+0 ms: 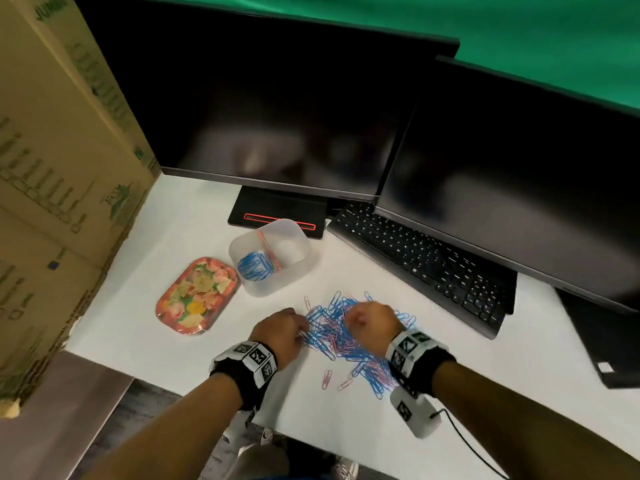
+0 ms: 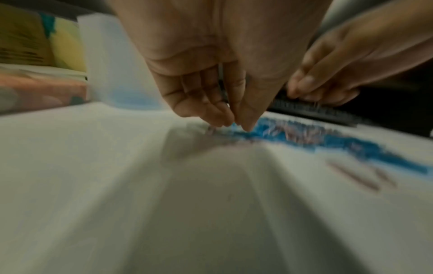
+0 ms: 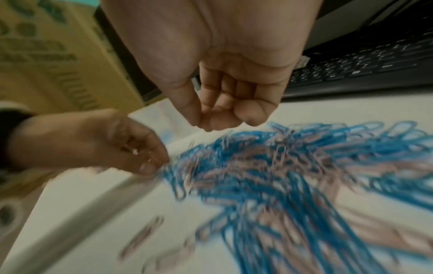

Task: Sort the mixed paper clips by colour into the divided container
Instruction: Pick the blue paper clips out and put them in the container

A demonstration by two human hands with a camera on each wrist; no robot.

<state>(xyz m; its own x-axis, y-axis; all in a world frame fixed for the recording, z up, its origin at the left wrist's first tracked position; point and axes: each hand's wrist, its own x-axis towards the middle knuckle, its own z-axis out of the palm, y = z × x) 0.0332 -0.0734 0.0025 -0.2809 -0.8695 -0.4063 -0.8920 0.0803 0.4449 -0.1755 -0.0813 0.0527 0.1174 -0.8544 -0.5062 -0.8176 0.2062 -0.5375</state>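
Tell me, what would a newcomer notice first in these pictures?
First, the heap of blue and pink paper clips on the white desk, with the left hand and right hand over it. Next, the clear container behind it, holding blue clips, beside a flowery tray.

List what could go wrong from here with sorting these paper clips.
1. The blue and pink paper clips lie tangled in one heap, so the left hand, pinching at its edge, may lift a mixed clump.
2. The translucent plastic divided container has a low divider between blue and pink clips; a dropped clip could land on the wrong side.
3. Stray pink clips lie nearer the white table edge; a sweeping wrist might knock them off.
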